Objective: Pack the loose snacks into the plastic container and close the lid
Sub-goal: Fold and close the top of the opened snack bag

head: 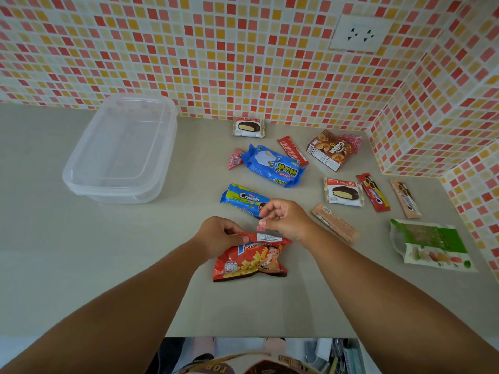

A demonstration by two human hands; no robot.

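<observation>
Centrally, near the counter's front edge: red potato-snack bag (pixel 249 261), lying flat, its folded top edge pinched by the left hand (pixel 218 236), thumb over the fold. Right hand (pixel 286 220) just above the same edge, fingertips closed on a small pink scrap (pixel 260 228) at the bag's top. Just behind the hands, partly hidden by the right one: blue Cream-O biscuit pack (pixel 244 198). Farther back, a larger blue wafer pack (pixel 274 166) with a small pink sweet wrapper (pixel 235 157) touching its left end and a red bar (pixel 293 151) at its right. Two Choco Pie packets, one (pixel 248 127) against the wall, one (pixel 343 192) toward the right. Brown Collon box (pixel 330 149) near the corner. Right of that: red Cream-O stick (pixel 373 192), beige stick (pixel 405 198), another beige stick (pixel 334 222) beside the right wrist, and a green-and-white pouch (pixel 429 244) by the right-hand wall. Well apart on the left, clear plastic container (pixel 121 149), lid on, nothing visible inside. All on a pale grey-beige countertop (pixel 81 252), bounded at back and right by a mosaic wall (pixel 189 49) of red, orange and cream tiles, with a white socket (pixel 360 33) set into it.
</observation>
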